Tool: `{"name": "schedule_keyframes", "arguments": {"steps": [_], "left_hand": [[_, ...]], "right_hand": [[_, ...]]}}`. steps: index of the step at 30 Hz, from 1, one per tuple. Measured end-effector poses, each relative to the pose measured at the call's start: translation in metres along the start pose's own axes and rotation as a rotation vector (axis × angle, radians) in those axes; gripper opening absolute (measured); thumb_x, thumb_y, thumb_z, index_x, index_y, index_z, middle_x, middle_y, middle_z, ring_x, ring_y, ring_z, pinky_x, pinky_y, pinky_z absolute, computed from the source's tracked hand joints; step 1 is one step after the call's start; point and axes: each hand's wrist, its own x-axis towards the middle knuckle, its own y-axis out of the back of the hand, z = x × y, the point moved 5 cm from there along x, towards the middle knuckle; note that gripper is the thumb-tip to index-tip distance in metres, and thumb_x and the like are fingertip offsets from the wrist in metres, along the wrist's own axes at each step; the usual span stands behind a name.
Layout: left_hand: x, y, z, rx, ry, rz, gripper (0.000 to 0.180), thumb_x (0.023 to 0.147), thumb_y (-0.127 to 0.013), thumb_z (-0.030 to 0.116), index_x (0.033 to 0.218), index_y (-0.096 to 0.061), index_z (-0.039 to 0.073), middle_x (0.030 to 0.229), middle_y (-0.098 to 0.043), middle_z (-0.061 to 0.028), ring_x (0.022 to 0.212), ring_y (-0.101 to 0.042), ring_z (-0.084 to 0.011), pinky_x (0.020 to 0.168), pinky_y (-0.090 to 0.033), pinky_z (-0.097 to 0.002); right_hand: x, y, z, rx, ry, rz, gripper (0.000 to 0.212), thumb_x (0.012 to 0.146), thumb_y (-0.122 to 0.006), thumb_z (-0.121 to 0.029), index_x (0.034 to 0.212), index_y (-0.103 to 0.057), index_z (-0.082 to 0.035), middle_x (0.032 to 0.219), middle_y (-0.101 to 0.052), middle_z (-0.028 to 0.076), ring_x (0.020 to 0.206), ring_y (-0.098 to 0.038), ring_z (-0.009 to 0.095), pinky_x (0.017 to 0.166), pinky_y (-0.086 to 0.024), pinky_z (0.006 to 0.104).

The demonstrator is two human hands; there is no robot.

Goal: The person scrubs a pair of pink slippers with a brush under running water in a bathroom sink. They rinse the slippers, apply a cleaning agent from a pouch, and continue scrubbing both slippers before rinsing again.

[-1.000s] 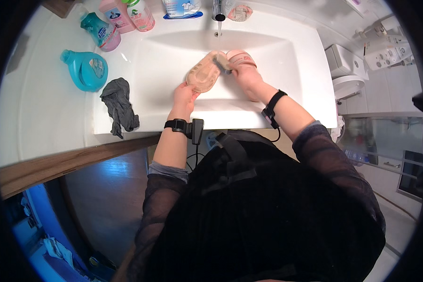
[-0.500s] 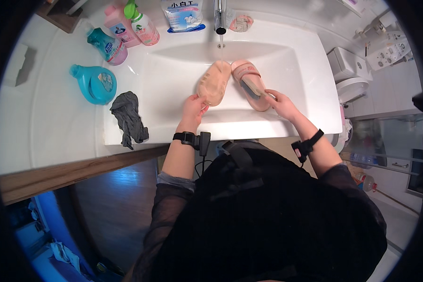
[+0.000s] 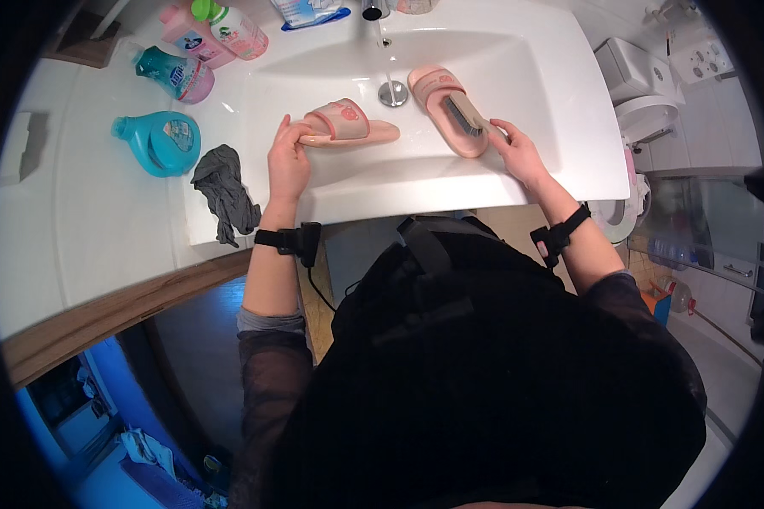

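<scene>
In the white sink, my left hand (image 3: 291,157) grips one pink slide slipper (image 3: 344,125) by its heel end. That slipper is held sideways, strap up, its toe toward the drain. My right hand (image 3: 518,153) is closed on the handle of a scrubbing brush (image 3: 464,116), whose grey bristles rest at the second pink slipper (image 3: 441,106). The second slipper lies in the basin, strap at the far end and sole down. Water falls from the faucet (image 3: 375,10) toward the round metal drain (image 3: 393,93), between the two slippers.
Left of the basin (image 3: 518,76) lies a crumpled dark grey cloth (image 3: 226,193). Beyond it stand a blue detergent bottle (image 3: 161,144), a teal-and-purple bottle (image 3: 174,75) and pink bottles (image 3: 236,32). A blue-and-white bag (image 3: 312,12) sits behind the sink. A toilet (image 3: 645,117) is at the right.
My left hand has moved left and turned its slipper from sole up to strap up, away from the water stream. The drain now shows. My right hand stays with the brush at the other slipper.
</scene>
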Motion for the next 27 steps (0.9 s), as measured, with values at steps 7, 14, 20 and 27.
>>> {"name": "schedule_keyframes", "arguments": {"steps": [7, 14, 20, 27], "left_hand": [[-0.001, 0.022, 0.027, 0.426, -0.127, 0.171, 0.028, 0.081, -0.054, -0.01, 0.089, -0.071, 0.01, 0.112, -0.06, -0.0163, 0.101, -0.059, -0.0383, 0.088, -0.048, -0.0406], [0.017, 0.005, -0.018, 0.153, 0.175, -0.03, 0.018, 0.083, -0.057, 0.0, 0.094, -0.07, 0.006, 0.123, -0.059, -0.0185, 0.102, -0.063, -0.0338, 0.084, -0.052, -0.0399], [0.019, -0.026, -0.027, 0.031, 0.264, -0.016, 0.019, 0.083, -0.054, -0.002, 0.091, -0.07, 0.004, 0.121, -0.062, -0.0169, 0.101, -0.064, -0.0314, 0.084, -0.052, -0.0365], [0.074, -0.023, -0.059, 0.047, 0.354, -0.154, 0.022, 0.083, -0.052, -0.004, 0.091, -0.07, 0.006, 0.103, -0.069, -0.0141, 0.095, -0.066, -0.029, 0.085, -0.05, -0.034]], "right_hand": [[-0.002, 0.0, -0.003, -0.045, -0.002, -0.007, 0.051, 0.092, -0.061, -0.035, 0.135, -0.055, -0.008, 0.103, -0.068, 0.015, 0.091, -0.063, 0.022, 0.085, -0.049, 0.0319], [-0.003, -0.001, -0.003, -0.043, 0.015, -0.004, 0.046, 0.094, -0.062, -0.031, 0.134, -0.057, -0.009, 0.111, -0.066, 0.01, 0.096, -0.06, 0.017, 0.089, -0.047, 0.0287], [-0.004, -0.003, -0.006, -0.115, -0.012, -0.006, 0.047, 0.092, -0.064, -0.032, 0.134, -0.057, -0.011, 0.107, -0.068, 0.013, 0.093, -0.063, 0.02, 0.087, -0.049, 0.0309], [-0.006, -0.006, -0.012, -0.187, 0.006, 0.034, 0.046, 0.09, -0.065, -0.032, 0.132, -0.058, -0.013, 0.099, -0.07, 0.015, 0.087, -0.066, 0.025, 0.083, -0.051, 0.0341]]}}
